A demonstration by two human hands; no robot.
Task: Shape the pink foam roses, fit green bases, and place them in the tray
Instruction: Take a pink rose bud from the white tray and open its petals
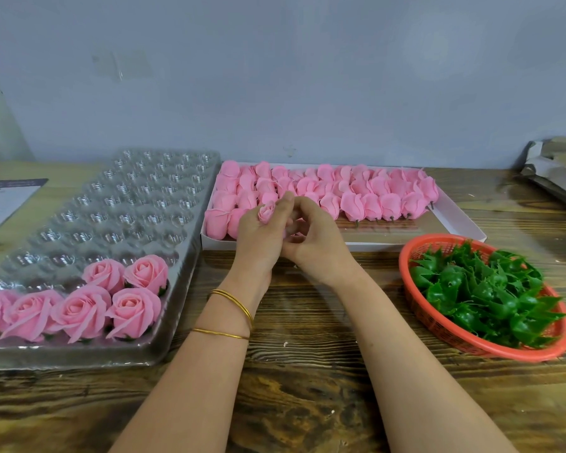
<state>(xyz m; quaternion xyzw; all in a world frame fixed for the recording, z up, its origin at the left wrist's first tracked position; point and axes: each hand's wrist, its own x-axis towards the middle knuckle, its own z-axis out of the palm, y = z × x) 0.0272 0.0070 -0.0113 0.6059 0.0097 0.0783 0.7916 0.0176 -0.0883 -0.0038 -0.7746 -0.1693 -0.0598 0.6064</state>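
Faced a grey wall (275, 76) across a dark wooden desk (307, 371). Held one rose (267, 212) upright in the left hand (258, 237), fingers curled round its lower part, above the desk at the near edge of a white box (464, 223). Had the right hand (317, 243) pressed against the left, fingers curled beside the rose; could not tell whether pinching a petal. Wore two gold bangles (232, 308) on the left wrist. Had a clear tray (111, 204) at the left, with finished roses (131, 308) seated in its nearest cups. Saw rows of closed buds (356, 194) lying in the box behind the hands. Had a red basket (406, 256) at the right, heaped with green bases (484, 289). Noted paper (4, 201) at far left, cardboard (556, 171) at far right.
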